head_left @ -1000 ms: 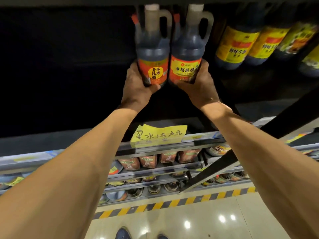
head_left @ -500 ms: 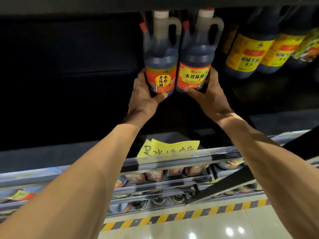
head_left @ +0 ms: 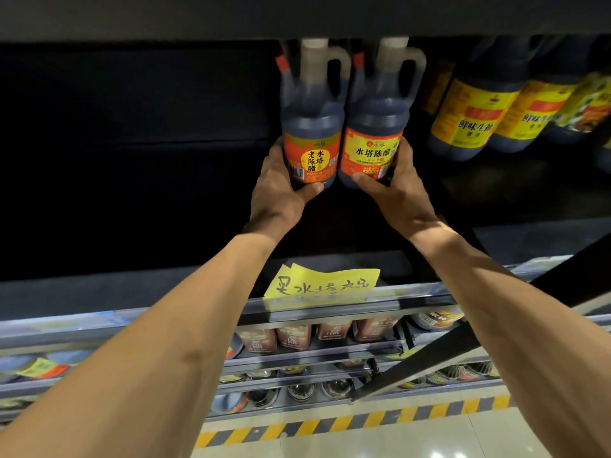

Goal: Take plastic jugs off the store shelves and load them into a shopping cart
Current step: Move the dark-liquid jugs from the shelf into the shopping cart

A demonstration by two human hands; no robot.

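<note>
Left hand [head_left: 281, 190] is wrapped round the base of the left jug [head_left: 310, 127], thumb curled under the orange label. Right hand [head_left: 393, 190] grips the bottom of the right jug [head_left: 373, 133], thumb across the lower edge of its red-and-yellow label. Both jugs stand upright, side by side and touching, dark liquid inside, pale handles up top, their caps cut off by the shelf above [head_left: 297, 18]. Whether their bases sit on the dark shelf or hang just clear of it, I cannot tell. To the right, more dark jugs with yellow labels [head_left: 469, 114] stand in a row. Nearer, a yellow handwritten note [head_left: 324, 284] sits on the shelf edge [head_left: 115, 320], small bottles [head_left: 294, 335] on the tiers below, then yellow-black floor tape [head_left: 330, 424].
</note>
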